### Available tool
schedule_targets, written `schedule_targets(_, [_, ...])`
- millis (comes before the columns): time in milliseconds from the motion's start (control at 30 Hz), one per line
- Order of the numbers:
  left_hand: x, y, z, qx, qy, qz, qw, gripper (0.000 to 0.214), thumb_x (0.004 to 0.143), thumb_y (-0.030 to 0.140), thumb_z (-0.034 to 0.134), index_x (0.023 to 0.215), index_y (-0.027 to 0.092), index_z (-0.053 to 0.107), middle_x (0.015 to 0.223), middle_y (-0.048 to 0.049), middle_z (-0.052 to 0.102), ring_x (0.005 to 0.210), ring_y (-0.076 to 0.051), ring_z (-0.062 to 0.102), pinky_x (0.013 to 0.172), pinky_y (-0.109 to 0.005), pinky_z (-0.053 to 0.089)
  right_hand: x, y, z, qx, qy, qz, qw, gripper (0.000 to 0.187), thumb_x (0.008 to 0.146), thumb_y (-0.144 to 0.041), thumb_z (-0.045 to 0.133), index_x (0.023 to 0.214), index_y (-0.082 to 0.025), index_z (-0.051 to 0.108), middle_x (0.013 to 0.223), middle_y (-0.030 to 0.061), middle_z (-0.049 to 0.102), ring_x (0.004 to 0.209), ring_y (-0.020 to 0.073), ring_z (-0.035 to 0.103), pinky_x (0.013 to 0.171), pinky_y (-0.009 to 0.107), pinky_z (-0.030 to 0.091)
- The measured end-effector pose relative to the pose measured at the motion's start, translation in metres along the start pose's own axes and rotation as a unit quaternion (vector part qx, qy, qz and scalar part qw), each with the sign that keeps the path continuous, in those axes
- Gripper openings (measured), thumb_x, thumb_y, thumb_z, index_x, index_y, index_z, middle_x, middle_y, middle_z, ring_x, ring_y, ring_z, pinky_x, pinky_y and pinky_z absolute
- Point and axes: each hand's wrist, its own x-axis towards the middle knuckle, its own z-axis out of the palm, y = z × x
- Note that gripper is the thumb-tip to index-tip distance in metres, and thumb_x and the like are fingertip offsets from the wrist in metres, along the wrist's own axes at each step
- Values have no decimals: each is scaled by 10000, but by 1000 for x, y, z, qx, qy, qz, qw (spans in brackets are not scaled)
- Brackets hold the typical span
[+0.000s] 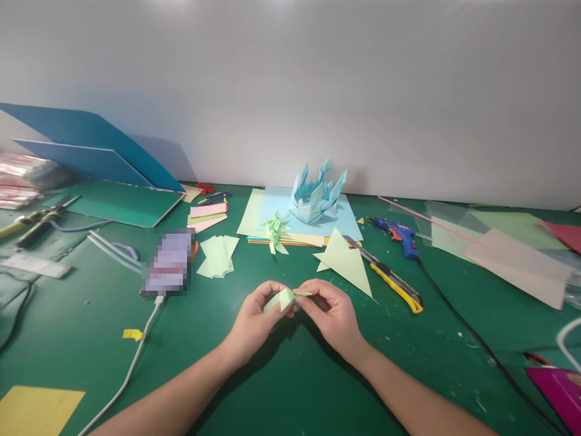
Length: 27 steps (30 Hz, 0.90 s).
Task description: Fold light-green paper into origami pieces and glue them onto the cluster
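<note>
Between both hands is a small folded piece of light green paper [285,299], held above the green table. My left hand [258,315] pinches its wider body between thumb and fingers. With thumb and forefinger, my right hand [333,312] grips the thin pointed end on the right. Just beyond the hands stands a light green origami figure [275,231] with several pointed leaves. Cut green paper triangles [347,263] lie past my right hand, and a stack of green paper slips [218,255] is beyond my left. A blue origami crown-like shape [315,197] sits on paper sheets [267,203].
To the right lie a yellow utility knife [394,286] and a blue glue gun [399,235] with a black cord. A phone [169,263] on a white cable [136,357] is at left, near pliers [45,221] and blue boards [100,145]. Yellow paper [40,410] lies front left.
</note>
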Motion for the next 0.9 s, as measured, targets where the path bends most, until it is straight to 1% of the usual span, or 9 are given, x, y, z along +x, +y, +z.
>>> schedule_targets(300, [0,1,1,21,11,11,1000,231,660,341,727,734,165,595,647,17,580,628,-114,523,648,-245,417,0,-1,1,46,-14,51,998,115,798,-278,600,723,-195,627,717,26,616,651,142,597,610,266,528])
schedule_targets(567, [0,1,0,4,7,2,1000,271,662,375,733,758,161,596,684,13,599,653,-108,543,673,-239,433,1,2,0,54,-13,75,996,87,776,-259,629,732,-194,665,726,24,646,665,143,616,641,263,536])
schedule_targets(667, [0,1,0,-26,2,-15,1000,287,653,375,742,763,158,589,699,13,601,661,-105,551,693,-240,438,1,1,1,51,-12,63,997,82,775,-248,636,724,-194,669,722,24,650,663,144,620,626,255,534])
schedule_targets(767, [1,0,0,-58,1,-36,998,295,651,374,740,762,154,577,723,6,607,667,-109,561,711,-250,443,0,0,1,32,-14,35,999,89,784,-236,636,718,-200,683,715,28,664,662,149,626,618,255,531])
schedule_targets(833, [1,0,0,-57,-1,-40,998,290,664,382,724,752,153,570,724,1,609,666,-109,560,712,-249,441,0,0,0,7,-15,11,1000,93,793,-224,630,731,-209,698,716,31,678,659,153,630,626,264,531])
schedule_targets(900, [1,1,-1,-33,0,-38,999,276,667,370,717,751,156,565,694,9,605,653,-105,553,690,-237,434,0,1,0,-16,-15,-14,1000,99,796,-203,623,754,-220,711,722,33,689,662,156,636,634,272,530])
